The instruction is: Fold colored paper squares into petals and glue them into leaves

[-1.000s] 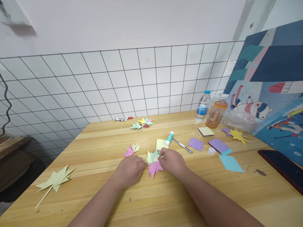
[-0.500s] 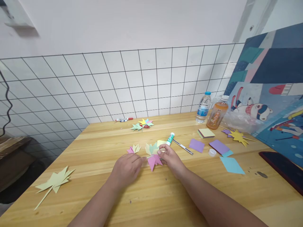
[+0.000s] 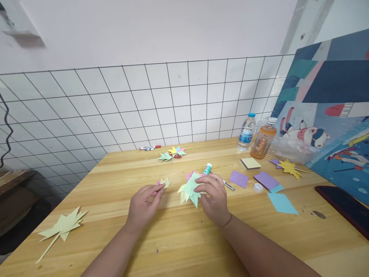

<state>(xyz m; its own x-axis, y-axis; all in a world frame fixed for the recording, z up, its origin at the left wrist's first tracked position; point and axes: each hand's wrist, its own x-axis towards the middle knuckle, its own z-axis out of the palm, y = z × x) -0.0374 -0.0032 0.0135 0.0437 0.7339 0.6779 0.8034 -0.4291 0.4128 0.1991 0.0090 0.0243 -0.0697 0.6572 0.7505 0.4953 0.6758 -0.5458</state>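
My right hand [image 3: 215,196] holds a paper leaf [image 3: 191,187] of pale green, yellow and pink folded pieces, fingers on its right side, just above the table. To the left, my left hand [image 3: 145,204] pinches a small pink and yellow folded paper piece [image 3: 165,184] between thumb and forefinger; part of it is hidden by the fingers. Behind my right hand lie a green and white glue stick [image 3: 207,168] and a pen [image 3: 229,185], both partly covered.
A pale yellow paper leaf [image 3: 62,227] with a stem lies at left. Colourful paper leaves [image 3: 174,153] and markers [image 3: 150,147] are at the back. On the right are purple paper [image 3: 239,179], blue paper [image 3: 282,203], a small white cap [image 3: 258,187], a water bottle [image 3: 246,132] and an orange drink bottle [image 3: 263,139].
The paper leaf in my right hand has been turned, so its pink part now points away and the green faces up. My left hand has moved left onto the small pink and yellow piece.
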